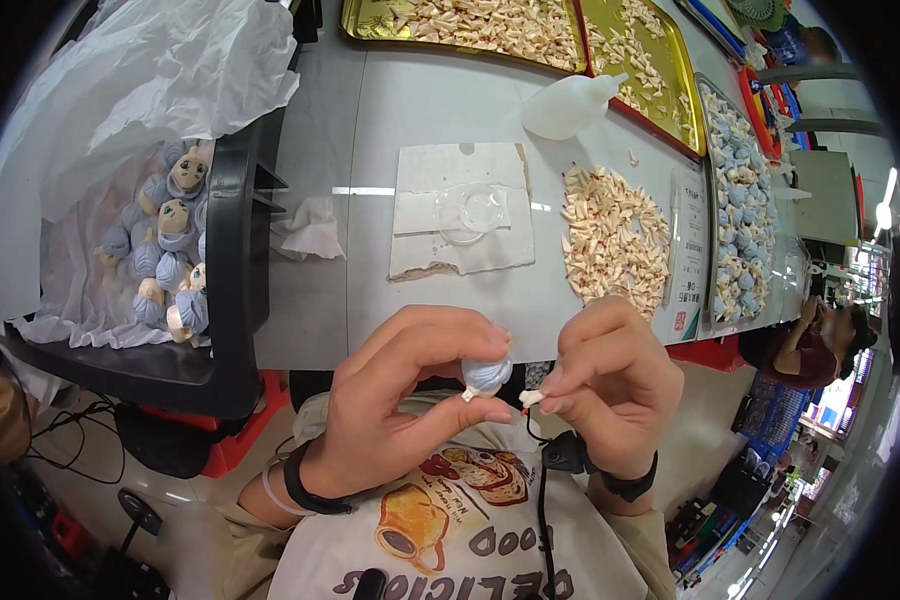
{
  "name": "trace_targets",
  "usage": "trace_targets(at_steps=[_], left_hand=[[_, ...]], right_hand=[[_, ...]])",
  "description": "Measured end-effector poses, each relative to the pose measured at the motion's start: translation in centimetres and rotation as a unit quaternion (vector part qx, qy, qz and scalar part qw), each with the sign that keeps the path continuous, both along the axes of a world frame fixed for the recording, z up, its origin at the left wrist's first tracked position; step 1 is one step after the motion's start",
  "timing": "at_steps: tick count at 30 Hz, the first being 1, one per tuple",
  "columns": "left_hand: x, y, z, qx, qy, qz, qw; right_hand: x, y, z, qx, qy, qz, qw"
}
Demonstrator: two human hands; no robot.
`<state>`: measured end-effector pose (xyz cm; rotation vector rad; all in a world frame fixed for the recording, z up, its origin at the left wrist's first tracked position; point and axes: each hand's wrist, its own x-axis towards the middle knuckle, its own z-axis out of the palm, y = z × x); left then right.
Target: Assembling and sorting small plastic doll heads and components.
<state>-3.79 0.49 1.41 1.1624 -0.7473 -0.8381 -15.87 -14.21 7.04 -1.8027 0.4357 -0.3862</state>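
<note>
Between the thumb and fingers of my left hand [410,385] is a small doll head [488,371] with pale blue moulded hair; a bit of cream shows at its lower left. My right hand [615,385] pinches a tiny cream-coloured piece [531,398] with a red spot by its lower end. The two parts are close together but apart, above my lap at the table's front edge. Just beyond my right hand spreads a heap of similar small cream pieces [615,240]. A shallow clear dish [472,210] rests on a white board [460,258] straight ahead.
At left, a black crate [238,270] lined with white paper holds several blue-haired doll heads [173,225]. Gold trays [690,100] of cream pieces stand at the back, beside a white squeeze bottle [568,108]. A tray of blue parts [738,200] lies right; another person [820,345] is beyond.
</note>
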Motion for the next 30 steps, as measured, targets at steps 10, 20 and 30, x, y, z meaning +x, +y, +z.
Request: trace_targets(at_steps=[10, 20, 30], left_hand=[[-0.2, -0.3, 0.0, -0.025, -0.043, 0.036, 0.998], [-0.3, -0.3, 0.2, -0.016, -0.093, 0.057, 0.994], [-0.2, -0.2, -0.2, 0.008, -0.013, 0.028, 0.999]], right_hand=[[0.4, 0.8, -0.7, -0.059, 0.0, 0.0, 0.998], [0.6, 1.6, -1.9, -0.211, -0.067, -0.022, 0.975], [0.2, 0.0, -1.3, -0.185, -0.044, -0.069, 0.979]])
